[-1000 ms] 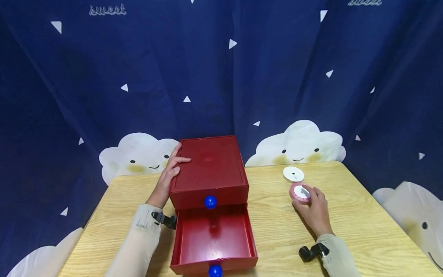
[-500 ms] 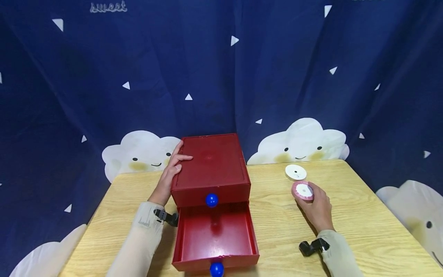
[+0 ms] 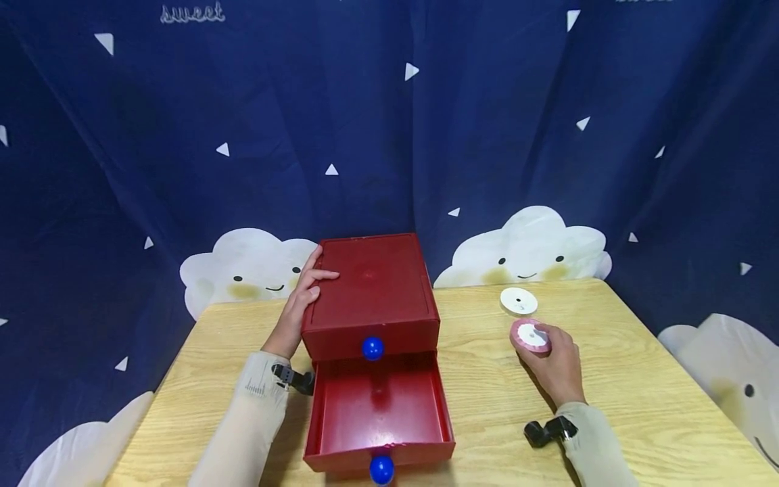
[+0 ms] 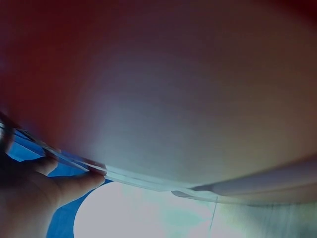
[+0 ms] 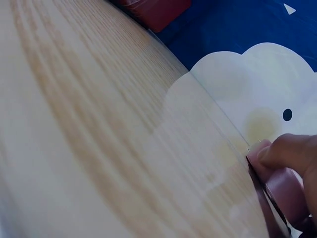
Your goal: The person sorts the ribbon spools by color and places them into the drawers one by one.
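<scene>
In the head view, a red two-drawer box (image 3: 371,281) stands on the table with its upper drawer closed. Its lower drawer (image 3: 380,414) is pulled out, showing its bare red floor. My left hand (image 3: 298,308) rests against the box's left side, some fingers over the top edge. To the right of the box, my right hand (image 3: 556,362) grips a spool of pink ribbon (image 3: 525,346) with a white centre. The right wrist view shows fingers on the spool's pink rim (image 5: 285,196), at the table's surface. A white spool (image 3: 519,301) lies just behind the pink one.
A pale wood-grain table (image 3: 481,392) bears everything. Behind it hangs a dark blue curtain (image 3: 365,101) with white triangles and smiling clouds. Blue ball knobs sit on both drawers, the lower knob (image 3: 381,469) nearest me. Black cameras are strapped to both wrists.
My right fingers have shifted slightly on the pink ribbon spool, which stays in nearly the same spot. The left hand and the drawer box have kept their places; the head view moved a little.
</scene>
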A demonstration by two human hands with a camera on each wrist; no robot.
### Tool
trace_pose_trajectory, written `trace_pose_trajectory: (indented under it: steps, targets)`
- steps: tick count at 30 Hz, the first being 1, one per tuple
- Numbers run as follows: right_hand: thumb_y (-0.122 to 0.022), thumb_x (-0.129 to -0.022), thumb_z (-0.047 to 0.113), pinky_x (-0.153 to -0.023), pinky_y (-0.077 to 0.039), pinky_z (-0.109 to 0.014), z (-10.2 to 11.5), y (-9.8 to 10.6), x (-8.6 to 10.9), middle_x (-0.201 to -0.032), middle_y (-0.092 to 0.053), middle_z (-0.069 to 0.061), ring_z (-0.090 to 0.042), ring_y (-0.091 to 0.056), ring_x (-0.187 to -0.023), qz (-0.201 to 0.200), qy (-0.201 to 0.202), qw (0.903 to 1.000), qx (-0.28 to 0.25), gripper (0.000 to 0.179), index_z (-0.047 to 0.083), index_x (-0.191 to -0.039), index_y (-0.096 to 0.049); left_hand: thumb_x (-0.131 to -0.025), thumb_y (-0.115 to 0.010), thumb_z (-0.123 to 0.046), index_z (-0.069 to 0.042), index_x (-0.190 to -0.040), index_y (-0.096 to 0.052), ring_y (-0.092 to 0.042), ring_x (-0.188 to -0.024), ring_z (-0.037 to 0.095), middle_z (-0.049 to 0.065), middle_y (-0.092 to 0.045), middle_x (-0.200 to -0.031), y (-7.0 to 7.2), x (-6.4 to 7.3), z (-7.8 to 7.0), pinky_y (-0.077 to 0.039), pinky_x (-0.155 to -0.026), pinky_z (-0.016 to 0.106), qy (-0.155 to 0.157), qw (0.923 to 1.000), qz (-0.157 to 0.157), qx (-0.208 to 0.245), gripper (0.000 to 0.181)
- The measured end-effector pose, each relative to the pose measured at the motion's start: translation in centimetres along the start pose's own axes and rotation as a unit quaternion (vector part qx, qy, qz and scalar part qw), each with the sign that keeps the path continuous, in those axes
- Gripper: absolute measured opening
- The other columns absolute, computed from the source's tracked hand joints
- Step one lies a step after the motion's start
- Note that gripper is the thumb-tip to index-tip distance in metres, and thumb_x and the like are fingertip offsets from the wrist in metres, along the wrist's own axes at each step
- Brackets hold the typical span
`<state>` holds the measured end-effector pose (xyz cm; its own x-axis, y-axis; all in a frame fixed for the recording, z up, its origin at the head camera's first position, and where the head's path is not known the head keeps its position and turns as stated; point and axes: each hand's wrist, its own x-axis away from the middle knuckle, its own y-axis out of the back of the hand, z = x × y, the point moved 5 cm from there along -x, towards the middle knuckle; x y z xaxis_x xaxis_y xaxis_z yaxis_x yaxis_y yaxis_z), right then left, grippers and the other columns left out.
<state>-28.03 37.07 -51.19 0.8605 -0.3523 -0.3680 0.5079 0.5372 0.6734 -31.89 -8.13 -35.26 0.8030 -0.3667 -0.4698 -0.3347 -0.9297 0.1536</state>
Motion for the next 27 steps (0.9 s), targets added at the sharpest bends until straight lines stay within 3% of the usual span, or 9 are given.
trace_pose_trajectory:
  steps: [7,12,17,27]
  targets:
    - [-0.072,-0.069,0.045,-0.089,-0.032,-0.052,0.2,0.1,0.5,-0.120,-0.048,-0.018,-0.036,-0.042,-0.109,-0.013,0.009,0.9998,-0.010,0.051,0.009,-0.102,-0.058,-0.087,-0.032,-0.013,-0.001,-0.124,-0.046,-0.004,-0.136,0.016,-0.003,-0.003,-0.151,0.1,0.5,0.3,-0.026,-0.099,0.041,0.008,0.9999,0.002,0.009,0.042]
    - [-0.073,-0.068,0.045,-0.090,-0.033,-0.052,0.0,0.4,1.0,-0.122,-0.046,-0.019,-0.038,-0.041,-0.111,-0.008,-0.004,0.9998,-0.017,0.050,0.009,-0.100,-0.058,-0.087,-0.031,-0.012,0.001,-0.123,-0.046,-0.003,-0.136,0.019,-0.001,-0.002,-0.151,-0.1,0.9,0.4,-0.024,-0.100,0.042,0.003,0.9999,0.005,0.014,0.041]
    - [-0.076,-0.067,0.040,-0.089,-0.033,-0.048,0.5,0.5,0.5,-0.115,-0.051,-0.017,-0.035,-0.046,-0.107,-0.035,0.018,0.9988,-0.028,0.047,0.007,-0.095,-0.060,-0.088,-0.030,-0.012,0.002,-0.122,-0.046,-0.003,-0.136,0.017,-0.001,-0.002,-0.151,0.1,0.4,0.1,-0.018,-0.101,0.046,-0.009,0.9999,0.003,0.004,0.040]
    - [-0.075,-0.068,0.042,-0.087,-0.034,-0.047,1.3,0.5,0.9,-0.113,-0.053,-0.015,-0.032,-0.047,-0.105,-0.028,0.017,0.9990,-0.031,0.047,0.008,-0.097,-0.059,-0.089,-0.030,-0.012,0.001,-0.122,-0.047,-0.002,-0.137,0.018,0.001,-0.002,-0.152,0.3,-0.1,0.2,-0.014,-0.102,0.048,-0.015,0.9998,0.008,0.004,0.040]
